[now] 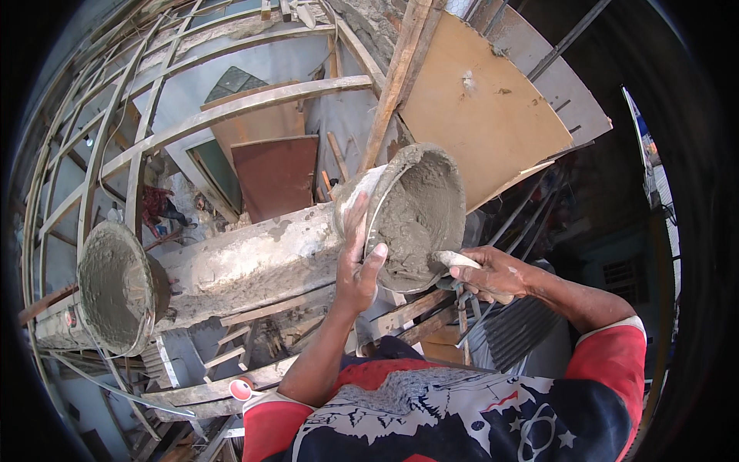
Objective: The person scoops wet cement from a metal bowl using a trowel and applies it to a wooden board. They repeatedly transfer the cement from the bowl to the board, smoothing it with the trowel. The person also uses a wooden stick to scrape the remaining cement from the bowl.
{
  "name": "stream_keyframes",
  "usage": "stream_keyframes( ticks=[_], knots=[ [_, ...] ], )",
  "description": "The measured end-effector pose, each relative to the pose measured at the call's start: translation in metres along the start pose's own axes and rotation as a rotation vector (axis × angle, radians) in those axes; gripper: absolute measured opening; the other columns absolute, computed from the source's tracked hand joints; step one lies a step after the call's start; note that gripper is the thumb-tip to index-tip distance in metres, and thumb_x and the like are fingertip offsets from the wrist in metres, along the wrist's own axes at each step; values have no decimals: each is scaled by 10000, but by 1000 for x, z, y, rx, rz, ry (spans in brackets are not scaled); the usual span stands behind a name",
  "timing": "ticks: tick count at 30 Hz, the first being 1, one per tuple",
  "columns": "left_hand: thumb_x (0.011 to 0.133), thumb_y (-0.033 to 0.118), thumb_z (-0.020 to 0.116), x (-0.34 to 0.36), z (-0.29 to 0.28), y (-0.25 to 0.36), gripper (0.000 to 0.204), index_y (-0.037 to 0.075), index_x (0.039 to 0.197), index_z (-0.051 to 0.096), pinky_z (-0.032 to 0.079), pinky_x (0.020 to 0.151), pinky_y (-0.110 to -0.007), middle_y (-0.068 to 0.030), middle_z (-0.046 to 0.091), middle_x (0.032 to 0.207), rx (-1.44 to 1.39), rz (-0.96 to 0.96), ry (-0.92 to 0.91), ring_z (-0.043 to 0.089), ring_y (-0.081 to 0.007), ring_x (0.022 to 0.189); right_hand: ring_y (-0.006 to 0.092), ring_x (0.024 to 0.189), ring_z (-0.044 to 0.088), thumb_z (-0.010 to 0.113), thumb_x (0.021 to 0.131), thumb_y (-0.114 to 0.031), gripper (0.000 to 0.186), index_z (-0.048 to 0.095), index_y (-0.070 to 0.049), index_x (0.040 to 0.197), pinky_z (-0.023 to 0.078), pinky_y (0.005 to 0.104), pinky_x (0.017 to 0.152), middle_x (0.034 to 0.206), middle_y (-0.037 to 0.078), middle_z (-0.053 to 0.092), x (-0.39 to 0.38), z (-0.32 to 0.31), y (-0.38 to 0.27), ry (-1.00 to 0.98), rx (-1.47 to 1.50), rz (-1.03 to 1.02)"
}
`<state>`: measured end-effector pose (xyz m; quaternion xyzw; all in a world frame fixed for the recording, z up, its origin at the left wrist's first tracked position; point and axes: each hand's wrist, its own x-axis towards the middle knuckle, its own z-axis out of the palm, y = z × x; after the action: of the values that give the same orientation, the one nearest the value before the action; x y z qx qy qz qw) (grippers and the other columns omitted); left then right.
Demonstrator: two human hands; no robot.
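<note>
A bucket (458, 196) of wet grey mortar (408, 239) is tilted towards me on a concrete beam. My left hand (358, 269) grips it at the left side, thumb over the rim and fingers along the outer wall. At the lower right rim, my right hand (493, 276) is closed round the pale handle of a trowel (454, 260). Its blade is mostly out of sight, so I cannot tell how deep it sits in the mortar. Further left on the same beam stands a second bucket (158, 286), its inside coated with grey mortar (115, 289).
The rough concrete beam (239, 258) runs leftward high above a lower floor. Timber framing (208, 115) spans the upper left. A tan board (477, 108) leans beyond the bucket. Corrugated sheets (519, 331) lie below right. A person in red (156, 208) is far below.
</note>
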<state>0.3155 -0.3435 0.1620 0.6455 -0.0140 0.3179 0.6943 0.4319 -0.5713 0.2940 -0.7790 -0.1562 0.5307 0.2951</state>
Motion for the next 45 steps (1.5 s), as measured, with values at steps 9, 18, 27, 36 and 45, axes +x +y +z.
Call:
stream_keyframes(
  ticks=[9,18,27,36,45],
  knots=[
    [996,182,579,3,-23,-19,612,-47,1538,410,449,1068,-345,-108,586,1339,-647,-308,454,586,-190,1201,80,526,504,510,1064,-575,564,576,-18,1116,436,250,470,740,12,534,-31,-15,-36,59,268,-184],
    [994,184,517,0,-39,-50,610,-49,1545,395,396,1162,-384,-164,547,1436,-598,-260,549,533,-241,1339,134,746,621,526,1034,-388,431,616,2,1192,549,324,663,885,64,633,-53,-137,-136,988,-87,-527],
    [1001,185,517,-1,-47,-53,611,-61,1550,409,388,1145,-341,-144,539,1452,-456,-224,489,527,-205,1326,433,1195,628,569,1011,-306,512,532,-79,1468,520,527,958,1300,222,654,16,-185,-120,1740,-740,-348],
    [994,177,575,3,-40,-25,568,-68,1494,465,407,1092,-352,-125,588,1361,-261,-275,543,557,-202,1227,322,1125,657,660,1010,-290,512,542,14,1406,495,423,996,1249,220,663,-33,-82,33,1914,-106,-693],
    [993,290,640,9,-25,20,584,-51,1453,521,444,1109,-395,-150,596,1417,90,-428,740,594,-269,1260,161,910,597,682,994,-199,347,612,29,1246,491,336,866,1008,112,648,70,-188,276,1870,791,-460]
  ],
)
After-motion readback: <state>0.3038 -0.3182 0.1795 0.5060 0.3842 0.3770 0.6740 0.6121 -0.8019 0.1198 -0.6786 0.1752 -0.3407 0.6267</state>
